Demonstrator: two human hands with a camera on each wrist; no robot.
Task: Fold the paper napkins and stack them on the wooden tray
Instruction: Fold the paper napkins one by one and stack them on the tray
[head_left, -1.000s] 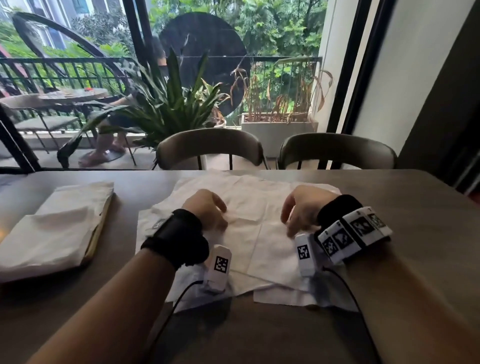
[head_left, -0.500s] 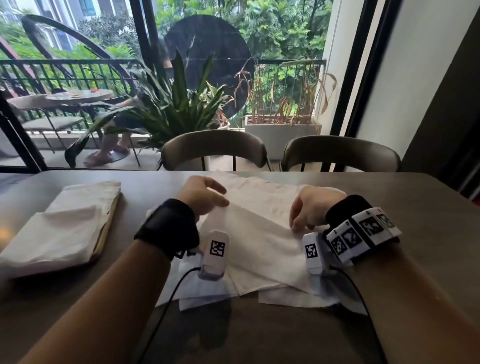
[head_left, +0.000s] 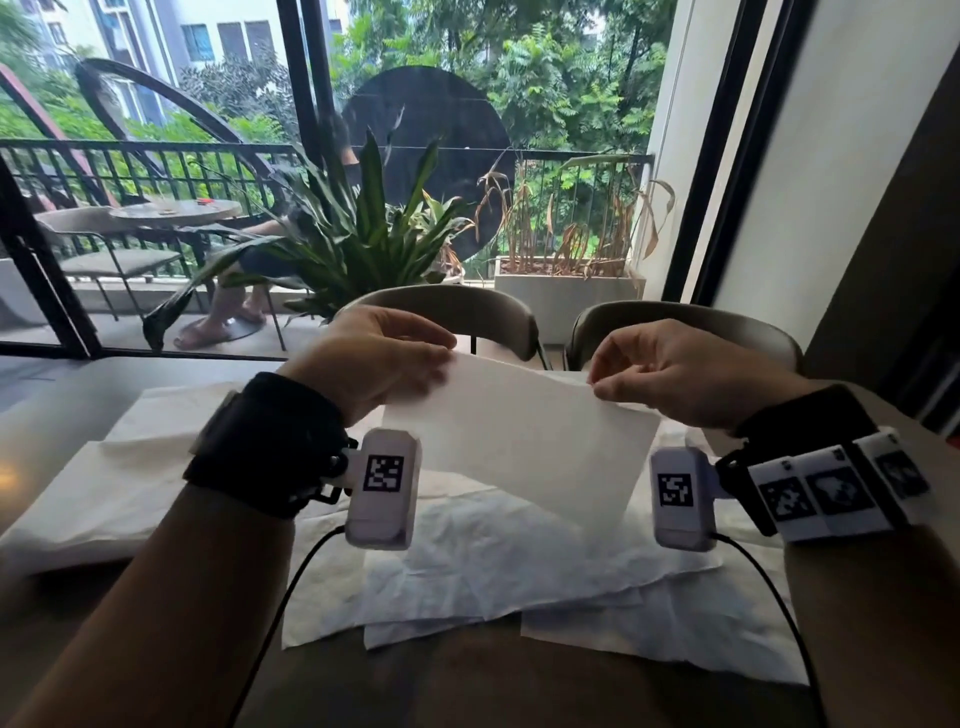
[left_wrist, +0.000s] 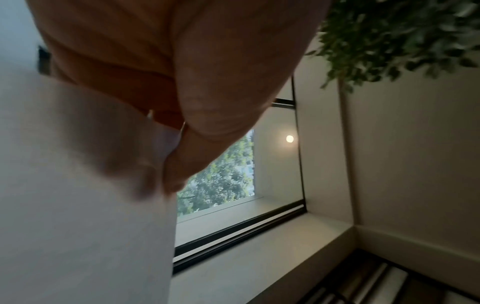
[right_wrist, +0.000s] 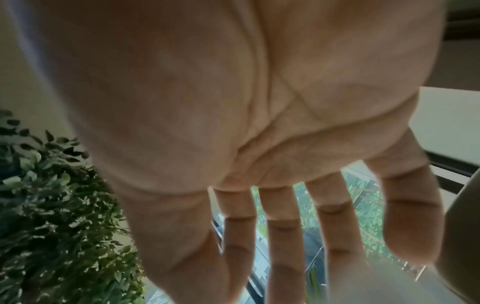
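A white paper napkin hangs in the air over the table, held up by its two top corners. My left hand pinches the left corner and my right hand pinches the right one. In the left wrist view the napkin fills the left side, with my left hand gripping its edge. The right wrist view shows only my palm and fingers. A pile of unfolded napkins lies below on the table. Folded napkins are stacked at the left; the tray beneath them is hidden.
The dark table reaches to the near edge. Two chairs stand at its far side, with a window, potted plants and a balcony beyond. Cables run from both wrist cameras across the napkin pile.
Both hands have risen from the pile, lifting the top napkin by its far corners. It now hangs clear of the other sheets. The head view has tilted upward.
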